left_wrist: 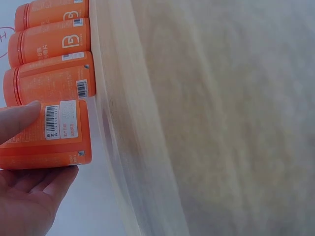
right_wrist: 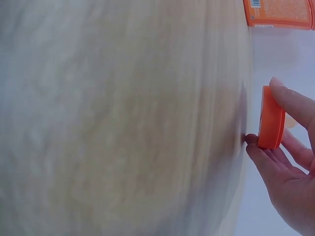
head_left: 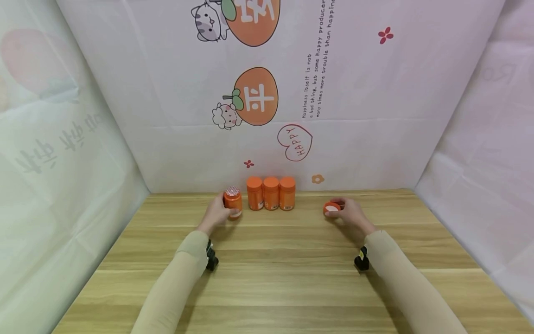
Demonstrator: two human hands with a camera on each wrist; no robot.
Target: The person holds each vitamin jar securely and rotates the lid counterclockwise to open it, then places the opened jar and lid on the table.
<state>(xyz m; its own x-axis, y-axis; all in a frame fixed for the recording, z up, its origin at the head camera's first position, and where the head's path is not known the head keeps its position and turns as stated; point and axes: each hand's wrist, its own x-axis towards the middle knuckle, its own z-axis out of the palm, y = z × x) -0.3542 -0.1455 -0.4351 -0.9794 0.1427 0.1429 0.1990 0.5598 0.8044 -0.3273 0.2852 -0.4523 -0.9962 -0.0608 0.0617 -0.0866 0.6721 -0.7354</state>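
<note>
My left hand (head_left: 215, 214) grips an orange jar (head_left: 233, 201) whose lid is off; a patterned silvery seal covers its top. In the left wrist view the thumb lies across the jar (left_wrist: 74, 132) beside its barcode label, with fingers on the opposite side. Well to the right, my right hand (head_left: 351, 214) pinches an orange lid (head_left: 331, 208) by its edges, the pale inner face partly visible. In the right wrist view the lid (right_wrist: 271, 118) sits between thumb and fingers, close above the table.
Three lidded orange jars, a left one (head_left: 255, 194), a middle one (head_left: 271, 194) and a right one (head_left: 287, 194), stand in a row by the back wall (head_left: 187, 153). The wood-grain table (head_left: 283, 269) meets printed white sheets at the back and sides.
</note>
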